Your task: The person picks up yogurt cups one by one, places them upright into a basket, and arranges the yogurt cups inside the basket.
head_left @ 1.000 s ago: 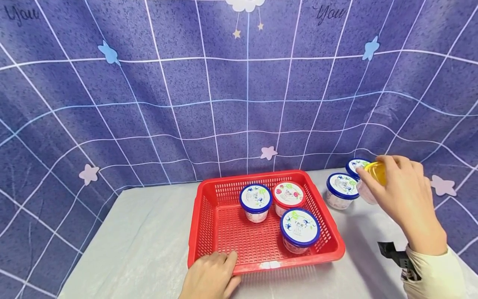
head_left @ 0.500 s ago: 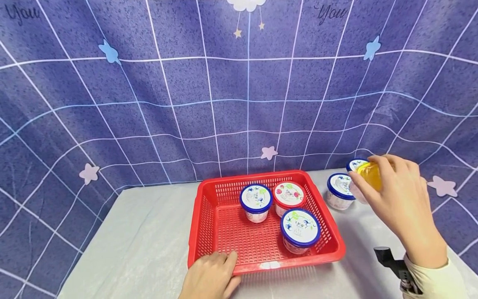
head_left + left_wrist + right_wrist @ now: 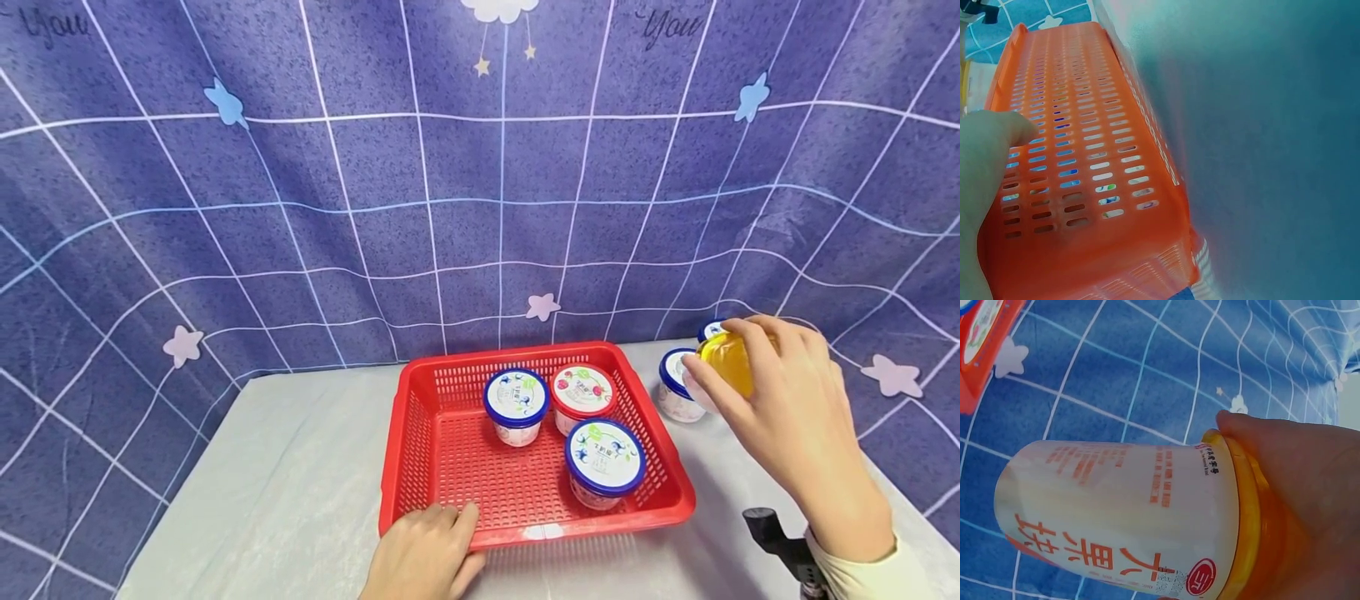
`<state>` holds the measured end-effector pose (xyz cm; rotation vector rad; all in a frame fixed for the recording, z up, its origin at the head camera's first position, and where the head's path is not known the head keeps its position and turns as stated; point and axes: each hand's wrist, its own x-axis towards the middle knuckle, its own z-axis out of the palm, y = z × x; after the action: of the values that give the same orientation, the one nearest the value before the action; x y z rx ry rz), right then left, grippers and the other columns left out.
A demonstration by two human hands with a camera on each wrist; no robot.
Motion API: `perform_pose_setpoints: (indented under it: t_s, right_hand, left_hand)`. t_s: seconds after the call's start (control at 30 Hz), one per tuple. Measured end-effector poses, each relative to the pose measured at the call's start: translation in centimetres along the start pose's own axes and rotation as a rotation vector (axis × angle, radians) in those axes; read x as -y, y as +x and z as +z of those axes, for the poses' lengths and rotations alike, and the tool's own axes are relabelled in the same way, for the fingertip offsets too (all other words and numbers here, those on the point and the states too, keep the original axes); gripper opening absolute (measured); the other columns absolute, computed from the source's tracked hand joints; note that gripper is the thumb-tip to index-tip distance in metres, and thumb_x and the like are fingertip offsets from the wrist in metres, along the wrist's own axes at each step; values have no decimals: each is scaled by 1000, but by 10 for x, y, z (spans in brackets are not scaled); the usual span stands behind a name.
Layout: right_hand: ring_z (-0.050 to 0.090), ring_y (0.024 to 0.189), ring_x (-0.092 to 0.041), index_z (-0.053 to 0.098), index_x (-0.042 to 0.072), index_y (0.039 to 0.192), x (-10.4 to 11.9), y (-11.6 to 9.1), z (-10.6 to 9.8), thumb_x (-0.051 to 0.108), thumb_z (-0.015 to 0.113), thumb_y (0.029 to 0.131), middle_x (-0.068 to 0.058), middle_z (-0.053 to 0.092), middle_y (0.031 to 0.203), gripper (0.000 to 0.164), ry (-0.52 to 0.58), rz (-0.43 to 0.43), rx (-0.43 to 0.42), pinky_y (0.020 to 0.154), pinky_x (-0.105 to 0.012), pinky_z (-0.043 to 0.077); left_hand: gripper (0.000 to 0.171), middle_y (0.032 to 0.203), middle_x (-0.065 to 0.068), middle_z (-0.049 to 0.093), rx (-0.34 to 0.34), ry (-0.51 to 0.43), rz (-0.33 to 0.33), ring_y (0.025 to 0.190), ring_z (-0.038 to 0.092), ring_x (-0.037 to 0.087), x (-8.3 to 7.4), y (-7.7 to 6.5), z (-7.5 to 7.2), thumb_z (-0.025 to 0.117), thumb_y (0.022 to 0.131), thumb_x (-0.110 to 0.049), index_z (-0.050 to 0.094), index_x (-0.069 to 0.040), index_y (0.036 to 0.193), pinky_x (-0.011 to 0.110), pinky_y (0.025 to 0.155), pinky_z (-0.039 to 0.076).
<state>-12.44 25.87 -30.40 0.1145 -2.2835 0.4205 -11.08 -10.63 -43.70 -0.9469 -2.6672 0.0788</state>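
My right hand (image 3: 795,408) holds a white yogurt cup by its yellow lid (image 3: 727,365), up above the table. In the right wrist view, the cup (image 3: 1116,512) has orange lettering on its side. My left hand (image 3: 423,554) grips the near rim of a red perforated basket (image 3: 465,467), its thumb (image 3: 1019,128) on the outer wall. Inside the basket stand a blue-lidded cup (image 3: 517,398), a red-lidded cup (image 3: 583,392) and another blue-lidded cup (image 3: 605,458) nearer the front.
Right of the basket, a blue-lidded cup (image 3: 681,392) stands on the white-covered table (image 3: 262,483). Behind it, another blue-lidded cup (image 3: 711,329) is partly hidden by my right hand. A blue gridded curtain (image 3: 465,233) hangs along the back.
My right hand has shifted left with the yellow-lidded cup, now covering more of the two cups on the table. The left hand and basket stay put.
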Motion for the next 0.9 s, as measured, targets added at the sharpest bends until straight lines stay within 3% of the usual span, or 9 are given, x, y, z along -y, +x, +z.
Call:
perform_pose_setpoints:
  t_s: [0.3,0.63,0.9]
  right_hand:
    - [46,115,-48,63,1,119,21,-5,0,29,81,77,-23,58,121,53,65,-78,-17,90,-65,34]
    - [52,114,-38,63,2,121,43,-8,11,33,80,76,-19,59,120,57,118,-208,14,86,-55,44]
    - [49,119,-33,63,6,125,56,-14,18,33,81,76,-13,58,124,59,216,-228,57,95,-51,41]
  left_hand:
    - [40,58,-7,48,-12,-4,-3,48,40,8,0,1,1,72,82,-50,65,-14,97,21,46,35]
    - [38,56,-7,45,-33,-12,4,47,38,7,-1,0,0,73,82,-49,62,-14,93,21,45,33]
    - [40,61,-6,54,-124,4,40,49,48,9,2,-2,2,73,80,-48,63,-12,96,23,45,36]
